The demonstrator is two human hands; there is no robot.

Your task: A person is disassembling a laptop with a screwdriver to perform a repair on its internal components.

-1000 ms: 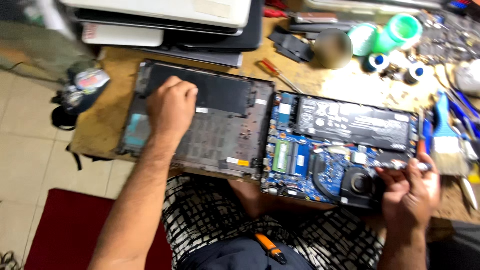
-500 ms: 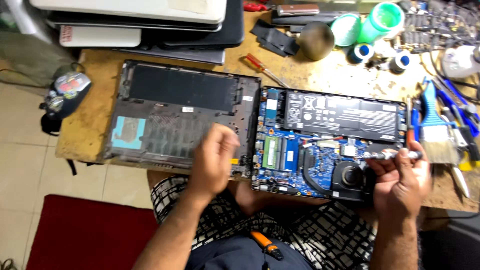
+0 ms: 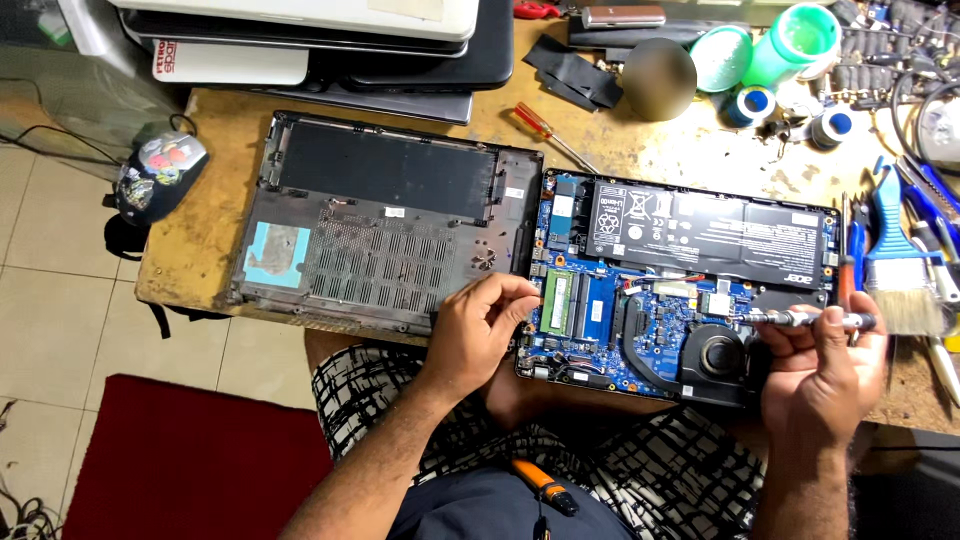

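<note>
1. A cluttered wooden bench (image 3: 215, 235) is standing over a tiled floor (image 3: 50, 330) with a red mat (image 3: 190, 460).
2. The removed bottom cover (image 3: 385, 225) is lying inside-up, left of the opened laptop (image 3: 680, 280).
3. The left hand (image 3: 480, 330) is pinching, fingertips together, at the laptop's left edge.
4. The right hand (image 3: 825, 375) is gripping a screwdriver (image 3: 805, 319), lying level above the fan (image 3: 720, 355).
5. A green tub (image 3: 800, 40) is sitting open.

Left hand (image 3: 478, 330) pinching at the open laptop (image 3: 680, 285) edge by the RAM stick (image 3: 557, 302), right hand (image 3: 822, 375) gripping a silver screwdriver (image 3: 805, 319) over the fan (image 3: 718, 356).
</note>
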